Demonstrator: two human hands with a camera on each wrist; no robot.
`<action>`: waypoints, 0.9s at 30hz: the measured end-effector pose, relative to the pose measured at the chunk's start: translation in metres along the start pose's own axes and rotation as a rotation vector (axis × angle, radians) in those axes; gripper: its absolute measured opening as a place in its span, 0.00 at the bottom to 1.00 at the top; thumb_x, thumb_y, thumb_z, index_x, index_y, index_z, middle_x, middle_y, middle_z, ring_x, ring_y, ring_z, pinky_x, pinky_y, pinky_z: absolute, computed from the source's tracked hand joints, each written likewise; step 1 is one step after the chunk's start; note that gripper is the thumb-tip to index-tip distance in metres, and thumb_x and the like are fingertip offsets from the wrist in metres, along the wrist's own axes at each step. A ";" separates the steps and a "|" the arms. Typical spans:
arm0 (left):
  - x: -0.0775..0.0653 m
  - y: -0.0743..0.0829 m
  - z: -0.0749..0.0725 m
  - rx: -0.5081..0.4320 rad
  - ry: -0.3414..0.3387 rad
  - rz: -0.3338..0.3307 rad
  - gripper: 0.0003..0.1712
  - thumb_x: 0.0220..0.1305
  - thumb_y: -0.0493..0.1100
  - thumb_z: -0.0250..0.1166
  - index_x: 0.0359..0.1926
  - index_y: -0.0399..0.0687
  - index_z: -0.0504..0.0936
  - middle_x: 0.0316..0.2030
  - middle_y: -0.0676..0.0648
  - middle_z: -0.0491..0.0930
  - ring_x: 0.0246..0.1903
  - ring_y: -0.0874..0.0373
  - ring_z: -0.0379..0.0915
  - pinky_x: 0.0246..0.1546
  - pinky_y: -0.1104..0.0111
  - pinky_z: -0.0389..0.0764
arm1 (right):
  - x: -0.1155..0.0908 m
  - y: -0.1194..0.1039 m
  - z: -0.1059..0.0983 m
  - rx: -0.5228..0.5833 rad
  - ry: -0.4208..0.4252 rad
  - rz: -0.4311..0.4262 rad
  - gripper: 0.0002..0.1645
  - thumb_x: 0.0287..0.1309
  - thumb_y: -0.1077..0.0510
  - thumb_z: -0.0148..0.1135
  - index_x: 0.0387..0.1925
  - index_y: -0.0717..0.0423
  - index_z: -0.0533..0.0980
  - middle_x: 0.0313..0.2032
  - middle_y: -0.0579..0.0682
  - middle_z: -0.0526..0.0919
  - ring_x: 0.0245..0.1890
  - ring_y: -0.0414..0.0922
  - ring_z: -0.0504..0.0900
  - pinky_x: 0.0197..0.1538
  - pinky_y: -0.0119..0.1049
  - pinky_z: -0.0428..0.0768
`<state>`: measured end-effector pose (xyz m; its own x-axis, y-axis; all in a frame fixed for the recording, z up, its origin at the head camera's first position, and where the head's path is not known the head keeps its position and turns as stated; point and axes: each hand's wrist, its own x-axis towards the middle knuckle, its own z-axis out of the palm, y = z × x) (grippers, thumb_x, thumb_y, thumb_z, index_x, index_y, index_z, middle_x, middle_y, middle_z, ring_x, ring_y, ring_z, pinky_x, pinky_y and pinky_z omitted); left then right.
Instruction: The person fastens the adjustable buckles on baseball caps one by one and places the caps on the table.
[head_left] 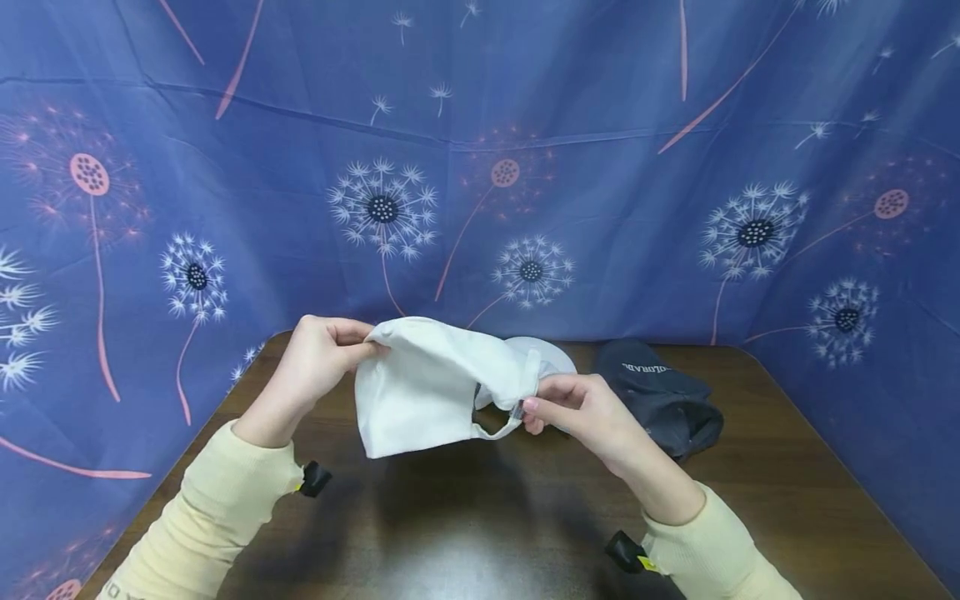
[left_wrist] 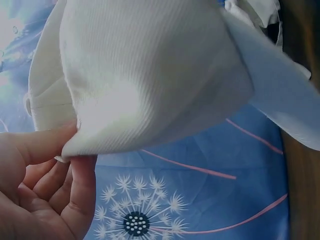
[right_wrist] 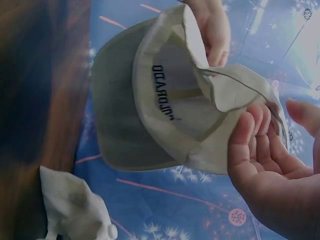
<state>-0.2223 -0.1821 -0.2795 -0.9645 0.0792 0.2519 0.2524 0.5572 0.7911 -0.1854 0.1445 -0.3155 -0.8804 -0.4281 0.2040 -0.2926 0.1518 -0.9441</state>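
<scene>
A white cap point(head_left: 431, 387) is held up above the table between both hands. At its left side, the left hand point(head_left: 318, 362) pinches the fabric edge between thumb and fingers; the left wrist view shows this hand point(left_wrist: 50, 185) at the lower corner of the ribbed crown point(left_wrist: 150, 75). My right hand point(head_left: 581, 408) grips the back of the cap beside the strap point(head_left: 498, 433). From the right wrist, the cap's inside shows dark lettering point(right_wrist: 162, 92) and the brim point(right_wrist: 120, 100) points left. The right fingertips point(right_wrist: 245, 127) curl against the back band.
Behind the right hand lies a second whitish cap point(head_left: 551, 354), partly hidden. To its right on the brown table point(head_left: 780, 467) is a dark cap point(head_left: 660, 396) with pale lettering. A blue cloth point(head_left: 615, 208) with dandelion prints hangs around the table.
</scene>
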 end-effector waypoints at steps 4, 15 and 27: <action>0.005 0.006 -0.002 0.079 0.025 0.052 0.08 0.56 0.39 0.68 0.38 0.46 0.88 0.32 0.47 0.86 0.34 0.57 0.80 0.29 0.69 0.78 | 0.002 0.005 -0.001 -0.110 -0.042 0.041 0.13 0.56 0.56 0.66 0.35 0.64 0.81 0.26 0.52 0.84 0.26 0.43 0.82 0.36 0.38 0.82; 0.018 0.011 -0.011 0.226 0.069 0.145 0.07 0.55 0.40 0.69 0.36 0.47 0.88 0.31 0.47 0.86 0.36 0.54 0.82 0.34 0.65 0.79 | 0.015 0.006 0.000 -0.473 0.144 -0.075 0.10 0.52 0.54 0.69 0.35 0.54 0.83 0.28 0.45 0.85 0.27 0.37 0.82 0.33 0.30 0.81; 0.029 0.005 -0.004 0.319 0.090 0.247 0.04 0.55 0.40 0.69 0.32 0.48 0.89 0.27 0.49 0.86 0.30 0.55 0.81 0.29 0.66 0.76 | 0.069 0.005 0.027 -0.634 0.101 -0.285 0.36 0.50 0.51 0.71 0.60 0.56 0.71 0.56 0.51 0.77 0.48 0.46 0.80 0.48 0.38 0.80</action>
<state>-0.2489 -0.1797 -0.2659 -0.8639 0.1780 0.4713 0.4250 0.7597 0.4922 -0.2377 0.0912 -0.3131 -0.7584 -0.4482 0.4733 -0.6513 0.5493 -0.5235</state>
